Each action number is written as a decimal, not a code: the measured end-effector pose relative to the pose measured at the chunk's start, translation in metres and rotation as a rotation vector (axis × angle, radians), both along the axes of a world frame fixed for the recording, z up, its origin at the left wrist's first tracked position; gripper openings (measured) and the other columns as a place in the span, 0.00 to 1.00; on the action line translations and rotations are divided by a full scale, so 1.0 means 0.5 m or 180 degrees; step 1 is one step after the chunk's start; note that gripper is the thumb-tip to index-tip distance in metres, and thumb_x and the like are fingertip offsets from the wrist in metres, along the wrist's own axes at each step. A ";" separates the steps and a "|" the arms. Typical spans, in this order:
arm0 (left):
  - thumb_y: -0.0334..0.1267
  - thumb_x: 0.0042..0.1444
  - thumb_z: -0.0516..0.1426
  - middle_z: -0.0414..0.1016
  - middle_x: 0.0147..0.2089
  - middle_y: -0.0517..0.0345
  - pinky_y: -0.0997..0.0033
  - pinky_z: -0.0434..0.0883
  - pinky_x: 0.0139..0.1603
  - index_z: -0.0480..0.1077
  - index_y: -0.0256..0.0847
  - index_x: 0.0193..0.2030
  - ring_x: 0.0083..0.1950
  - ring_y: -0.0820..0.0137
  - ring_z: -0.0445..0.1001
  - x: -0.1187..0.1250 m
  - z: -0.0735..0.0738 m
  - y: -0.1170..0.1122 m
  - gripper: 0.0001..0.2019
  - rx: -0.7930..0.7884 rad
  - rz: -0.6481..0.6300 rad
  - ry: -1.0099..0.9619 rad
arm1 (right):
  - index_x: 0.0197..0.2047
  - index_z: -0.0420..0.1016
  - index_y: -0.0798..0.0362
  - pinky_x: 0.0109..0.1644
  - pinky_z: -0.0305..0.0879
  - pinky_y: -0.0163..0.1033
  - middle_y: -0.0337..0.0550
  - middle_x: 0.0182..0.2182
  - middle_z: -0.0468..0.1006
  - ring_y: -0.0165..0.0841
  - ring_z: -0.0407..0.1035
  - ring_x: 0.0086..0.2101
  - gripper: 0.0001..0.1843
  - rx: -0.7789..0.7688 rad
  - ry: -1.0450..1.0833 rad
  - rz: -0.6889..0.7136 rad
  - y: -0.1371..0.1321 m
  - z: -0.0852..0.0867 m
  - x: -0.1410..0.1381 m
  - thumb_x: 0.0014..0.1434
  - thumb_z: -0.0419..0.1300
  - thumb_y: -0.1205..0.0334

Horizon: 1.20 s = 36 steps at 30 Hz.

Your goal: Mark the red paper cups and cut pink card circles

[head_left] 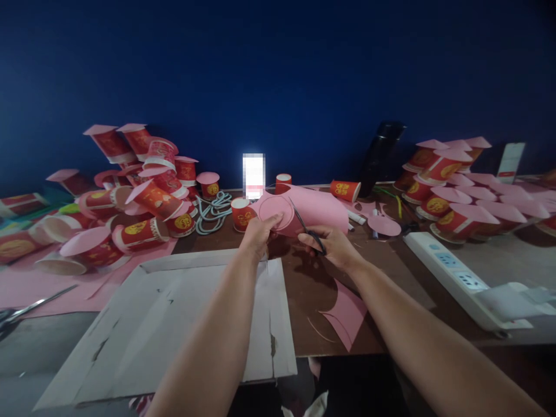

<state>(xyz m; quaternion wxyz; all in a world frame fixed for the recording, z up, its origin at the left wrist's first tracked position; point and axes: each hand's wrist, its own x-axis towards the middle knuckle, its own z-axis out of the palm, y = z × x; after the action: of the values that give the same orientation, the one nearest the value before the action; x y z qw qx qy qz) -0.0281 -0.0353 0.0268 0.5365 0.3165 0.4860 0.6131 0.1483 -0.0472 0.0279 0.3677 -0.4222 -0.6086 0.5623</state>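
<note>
Between my hands is a sheet of pink paper point(324, 205) with a circle drawn on its left part. My left hand point(259, 233) pinches the sheet's lower edge, thumb on top over the circle. My right hand point(332, 246) grips black-handled scissors point(304, 222), their blades slanting up and left at the paper beside the circle. Just behind my left hand stands a red paper cup point(242, 215). A pink offcut point(346, 315) with a curved edge lies on the brown table point(304, 295) below my right hand.
Red cups topped with pink discs crowd the left point(160, 191) and right point(452, 168). A flattened cardboard piece point(174, 313) lies front left, with other scissors point(39, 304) beyond it. A white power strip point(452, 272), a dark bottle point(380, 156) and a coiled cord point(212, 211) are around.
</note>
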 end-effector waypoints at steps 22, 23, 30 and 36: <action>0.42 0.34 0.69 0.72 0.25 0.59 0.77 0.59 0.23 0.73 0.33 0.29 0.23 0.79 0.65 -0.009 -0.009 0.004 0.18 0.0122 -0.0267 0.0134 | 0.35 0.79 0.55 0.25 0.58 0.31 0.35 0.19 0.69 0.24 0.61 0.21 0.21 0.0163 -0.0099 -0.0023 0.012 -0.010 0.008 0.46 0.67 0.46; 0.42 0.34 0.69 0.72 0.25 0.60 0.77 0.59 0.22 0.73 0.33 0.29 0.23 0.79 0.65 -0.009 -0.008 0.003 0.18 0.0124 -0.0267 0.0123 | 0.35 0.79 0.55 0.24 0.57 0.31 0.35 0.19 0.69 0.24 0.61 0.20 0.21 0.0173 -0.0119 -0.0023 0.013 -0.012 0.009 0.46 0.67 0.46; 0.41 0.35 0.69 0.71 0.24 0.60 0.78 0.59 0.21 0.72 0.33 0.30 0.22 0.80 0.64 -0.008 -0.002 0.000 0.17 0.0100 -0.0280 0.0089 | 0.34 0.79 0.55 0.24 0.57 0.31 0.34 0.18 0.69 0.24 0.61 0.20 0.22 0.0197 -0.0195 -0.0059 0.015 -0.016 0.012 0.44 0.67 0.45; 0.41 0.35 0.68 0.70 0.24 0.60 0.77 0.59 0.21 0.72 0.33 0.28 0.22 0.79 0.63 -0.009 -0.003 0.001 0.16 0.0118 -0.0314 0.0104 | 0.32 0.79 0.55 0.25 0.57 0.31 0.35 0.19 0.69 0.24 0.61 0.21 0.22 0.0156 -0.0187 -0.0093 0.011 -0.009 0.008 0.44 0.68 0.44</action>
<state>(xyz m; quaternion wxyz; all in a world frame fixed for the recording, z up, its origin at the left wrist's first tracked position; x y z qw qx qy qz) -0.0324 -0.0347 0.0255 0.5521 0.3600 0.4670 0.5895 0.1522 -0.0416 0.0232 0.3681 -0.4382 -0.6265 0.5291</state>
